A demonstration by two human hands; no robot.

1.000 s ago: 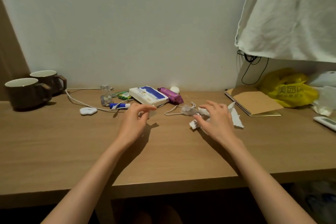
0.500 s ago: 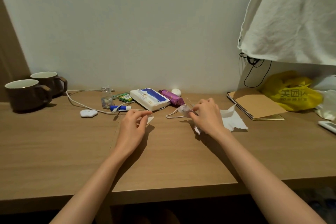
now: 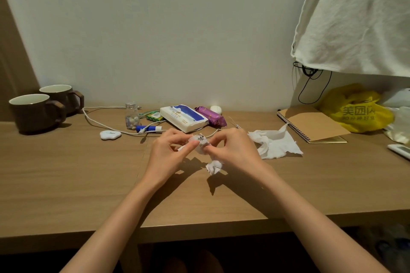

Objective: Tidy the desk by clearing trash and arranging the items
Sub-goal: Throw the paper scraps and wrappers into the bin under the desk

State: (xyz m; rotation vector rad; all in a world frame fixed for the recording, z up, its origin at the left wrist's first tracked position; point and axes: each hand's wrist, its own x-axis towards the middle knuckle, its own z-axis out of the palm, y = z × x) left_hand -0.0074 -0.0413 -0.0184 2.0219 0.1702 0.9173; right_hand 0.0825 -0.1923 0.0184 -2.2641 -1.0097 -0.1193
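From the head view, a light wooden desk [image 3: 66,173] stood against a pale wall. Above its middle the left hand [image 3: 168,153] and the right hand [image 3: 233,150] met, each with thumb and fingertips closed in a pinch on the same small crumpled white wrapper with dark print [image 3: 200,139], which was held just off the desk surface between them. A second crumpled white scrap [image 3: 214,166] showed just under the right hand; whether that hand held it or it lay on the desk could not be told.

Just right of the right hand a rumpled white paper tissue [image 3: 275,144] lay spread on the desk, and beyond it a brown-covered spiral notebook [image 3: 310,124] lay beside a yellow plastic bag with printed characters [image 3: 355,111]. A white flat device [image 3: 399,150] sat at the right edge.

Behind the hands, near the wall, lay a white and blue soft pack of tissues [image 3: 184,117], with a purple packet [image 3: 210,115] touching its right side and a green pack [image 3: 155,115] at its left. Farther left stood a small clear bottle of pale pills [image 3: 132,115], with a blue and white tube [image 3: 148,128] lying in front of it, a white cable [image 3: 99,122] looping across the desk, and a small white cloud-shaped object [image 3: 110,135]. Two dark brown mugs [image 3: 37,113] stood side by side at the far left. A white cloth [image 3: 355,17] hung at the upper right.
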